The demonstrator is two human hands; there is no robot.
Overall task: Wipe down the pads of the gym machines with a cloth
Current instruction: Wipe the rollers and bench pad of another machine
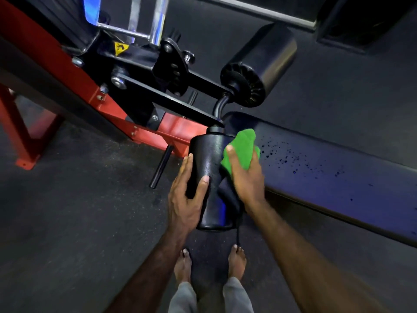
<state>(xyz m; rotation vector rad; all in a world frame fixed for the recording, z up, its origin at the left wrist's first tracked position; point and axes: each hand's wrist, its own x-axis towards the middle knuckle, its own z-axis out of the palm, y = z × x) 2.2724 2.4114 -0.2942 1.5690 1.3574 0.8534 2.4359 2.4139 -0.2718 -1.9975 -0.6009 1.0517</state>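
My left hand (188, 195) lay flat with straight fingers and thumb spread wide. My right hand (247, 175) curled closed, thumb pointing forward. Both forearms reached forward and down.

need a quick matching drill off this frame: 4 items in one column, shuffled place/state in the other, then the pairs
Items:
1. green cloth
2. left hand
3. far roller pad
4. long bench pad

States:
A. speckled with dark droplets
B. untouched, beyond the arm joint
C. bunched in the right hand, against the near roller pad
D. steadying the near roller pad's left side

Pairs: 1-C, 2-D, 3-B, 4-A
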